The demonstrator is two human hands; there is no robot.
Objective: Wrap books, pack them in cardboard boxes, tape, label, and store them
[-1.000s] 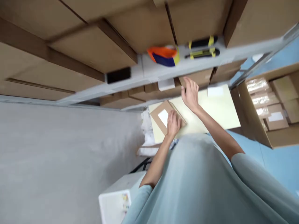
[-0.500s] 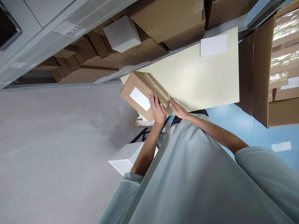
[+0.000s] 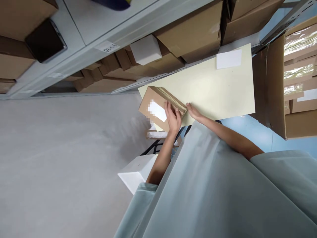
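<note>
A brown cardboard box [image 3: 155,95] with a white label [image 3: 158,111] and shiny tape along one side sits tilted on a pale yellow board [image 3: 210,89]. My left hand [image 3: 174,118] lies across the labelled face, its fingers spread and touching the box near the label's edge. At the box's right corner, by the end of the taped side, is my right hand [image 3: 194,111]. Its fingers are curled together there, and whatever is between them is too small to make out.
A large open carton [image 3: 272,86] holding taped boxes stands at the right. Brown boxes and a white box [image 3: 146,49] fill the shelf [image 3: 128,33] above. A dark flat device [image 3: 46,41] rests at upper left. Another white box [image 3: 136,170] is below my left arm.
The view has shifted, so more of the upper shelf shows. My right hand's fingers, stretched along the box's corner before, are now more curled there. My left hand stays on the box.
</note>
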